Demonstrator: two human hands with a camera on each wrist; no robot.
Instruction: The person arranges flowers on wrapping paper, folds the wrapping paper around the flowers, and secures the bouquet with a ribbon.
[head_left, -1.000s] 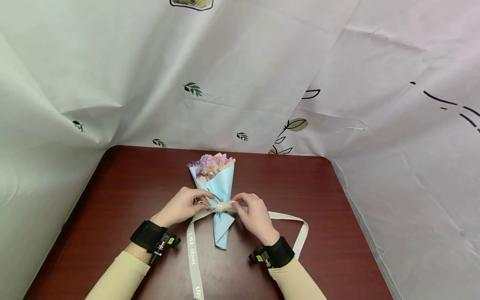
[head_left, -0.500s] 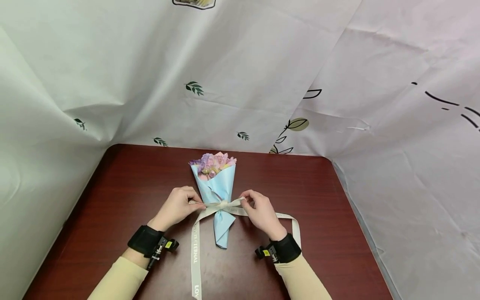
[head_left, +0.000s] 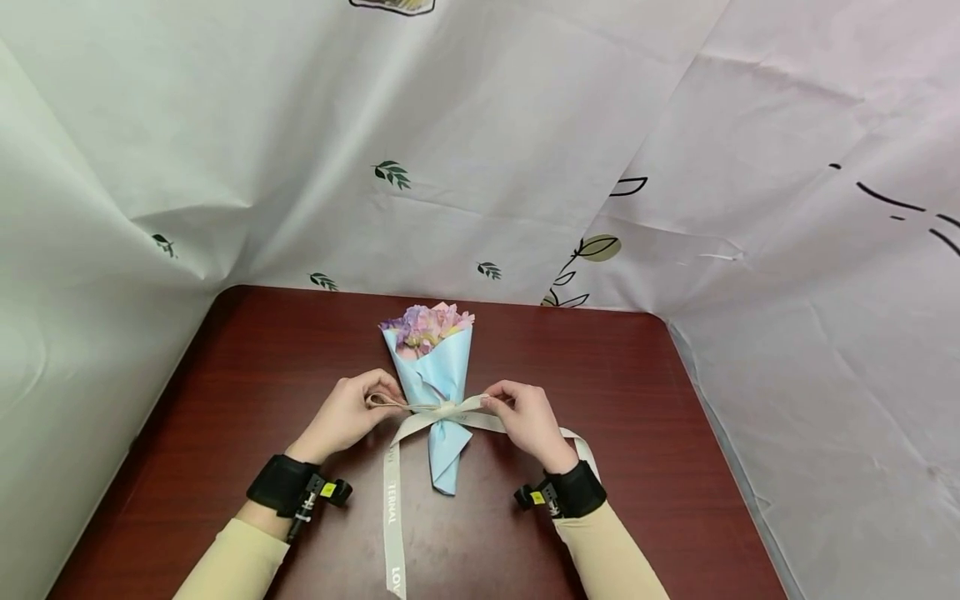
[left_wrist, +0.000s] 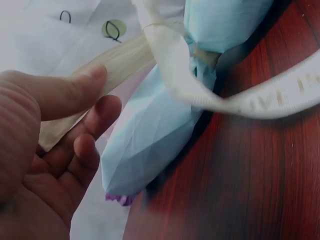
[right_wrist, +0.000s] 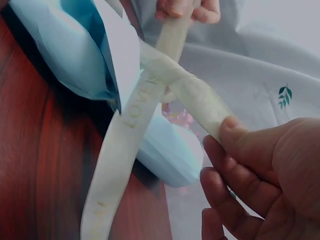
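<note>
A small bouquet of pink and purple flowers (head_left: 427, 327), wrapped in light blue paper (head_left: 446, 371), lies on the table with its blooms at the far end. A cream ribbon (head_left: 394, 521) with printed letters is tied about its narrow waist, with a knot at the front. My left hand (head_left: 352, 414) pinches a loop of the ribbon to the left of the knot; the left wrist view shows thumb and fingers on it. To the right, my right hand (head_left: 527, 421) pinches another piece of the ribbon between thumb and forefinger, as the right wrist view (right_wrist: 250, 165) shows.
The dark red wooden table (head_left: 300, 342) runs back to a white patterned cloth (head_left: 465, 150) hanging behind and at both sides. One ribbon tail hangs toward the near edge; another runs right, beneath the right forearm (head_left: 607, 550).
My hands have moved apart from the knot, drawing the ribbon pieces outward to left and right. A loop now shows at the left hand. The bouquet has stayed nearly in place.
</note>
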